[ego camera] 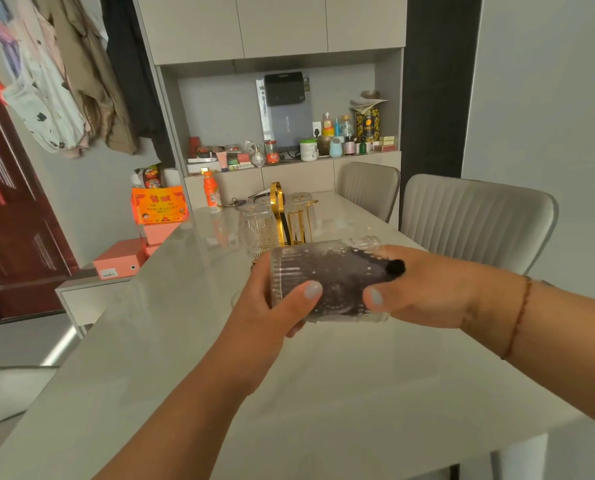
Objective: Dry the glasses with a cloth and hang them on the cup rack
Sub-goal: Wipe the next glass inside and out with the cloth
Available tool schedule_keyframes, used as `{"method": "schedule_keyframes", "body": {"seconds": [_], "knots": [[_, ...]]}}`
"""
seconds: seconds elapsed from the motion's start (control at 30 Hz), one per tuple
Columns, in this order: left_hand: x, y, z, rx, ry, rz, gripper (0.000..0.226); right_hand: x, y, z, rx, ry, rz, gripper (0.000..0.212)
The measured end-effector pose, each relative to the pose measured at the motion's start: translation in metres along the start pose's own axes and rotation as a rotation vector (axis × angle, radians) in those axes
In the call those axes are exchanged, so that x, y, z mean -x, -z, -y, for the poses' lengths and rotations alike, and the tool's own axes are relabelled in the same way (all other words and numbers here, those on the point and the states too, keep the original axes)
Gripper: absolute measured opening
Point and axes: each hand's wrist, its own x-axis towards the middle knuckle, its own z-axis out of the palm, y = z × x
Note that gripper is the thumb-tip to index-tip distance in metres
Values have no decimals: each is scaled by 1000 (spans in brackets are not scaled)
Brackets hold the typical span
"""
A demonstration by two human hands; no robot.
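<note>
A ribbed clear glass (327,282) lies on its side in the air above the table, between my two hands. My left hand (272,299) grips its base end, thumb on the near side. A dark cloth (375,268) is stuffed inside the glass, and my right hand (424,289) holds it at the mouth, fingers reaching in. Behind them stands the gold cup rack (291,216) with clear glasses hung upside down on it, one of them (256,226) at its left.
The pale table (341,393) stretches from me to the back. An orange bottle (211,194) stands at its far left end. Two grey chairs (473,220) line the right side. Orange boxes (159,206) are stacked left of the table. A cluttered shelf sits behind.
</note>
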Motion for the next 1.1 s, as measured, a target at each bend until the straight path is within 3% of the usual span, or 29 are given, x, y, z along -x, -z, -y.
{"method": "schedule_keyframes", "body": {"seconds": [0.07,0.13,0.2,0.27,0.3,0.37,0.47,0.53,0.6,0.67,0.8,0.87,0.93,1.0,1.1], "knots": [[1,10,-1,-18,61,79,65,3,-5,6,264,17,-36,31],[2,21,-4,88,180,182,83,6,-14,10,800,59,5,33],[4,24,-12,249,282,249,73,4,-17,5,1384,159,-15,58],[5,19,-16,262,308,226,50,0,-19,-4,1653,176,-16,62],[5,16,-16,260,296,191,40,0,-18,-9,1642,175,-7,62],[4,11,-15,263,233,140,38,-1,-17,-12,1305,235,-10,61],[3,8,-13,179,77,44,70,-1,-13,-7,571,78,31,53],[3,9,-12,62,-20,6,45,-3,-12,-6,128,6,61,44],[2,10,-13,-24,-80,2,30,-6,-9,-9,-189,-30,92,61],[1,13,-15,-52,-60,35,35,-6,-7,-8,-62,-38,46,64],[3,17,-23,101,170,133,62,-5,-9,2,709,-48,-83,41],[2,13,-25,204,315,93,58,-10,-14,-2,1304,21,-42,56],[0,9,-23,224,343,16,50,-12,-18,-13,1593,94,-18,69],[-2,3,-20,217,300,-45,49,-8,-21,-13,1346,71,-11,76],[3,-2,-18,213,193,-103,61,-8,-14,-7,630,10,8,72]]}}
